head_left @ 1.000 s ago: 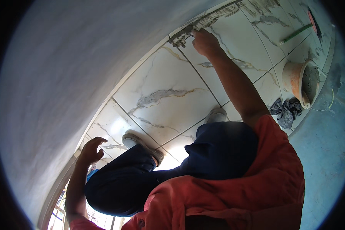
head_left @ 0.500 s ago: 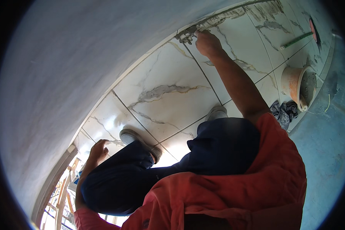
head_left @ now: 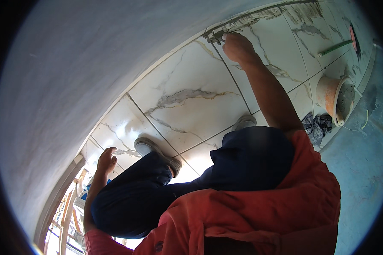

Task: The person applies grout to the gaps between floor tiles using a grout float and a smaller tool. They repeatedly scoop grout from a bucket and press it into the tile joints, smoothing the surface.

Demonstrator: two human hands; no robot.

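At the far side, my right hand (head_left: pixel 239 47) is closed on something small, mostly hidden by the fingers. It works at the joint where the tiled floor meets the wall. Wet grey paste (head_left: pixel 217 37) lies smeared there, just left of my fingertips. More paste (head_left: pixel 253 18) runs along the wall joint beyond the hand. The white marbled floor tiles (head_left: pixel 191 102) have grey and gold veins and dark joints. My left hand (head_left: pixel 107 160) holds nothing, its fingers loosely bent and apart, beside my left knee and near the wall.
An orange-rimmed bucket (head_left: pixel 327 94) with grey residue lies on its side at the right. A crumpled dark cloth (head_left: pixel 317 126) is beside it. A green-handled tool (head_left: pixel 336 48) with a pink head rests farther back. A pale wall (head_left: pixel 93 63) curves along the left.
The view has shifted slightly. My left hand has risen a little off my knee's side with its fingers more upright. My right hand remains at the joint, its grip slightly turned.
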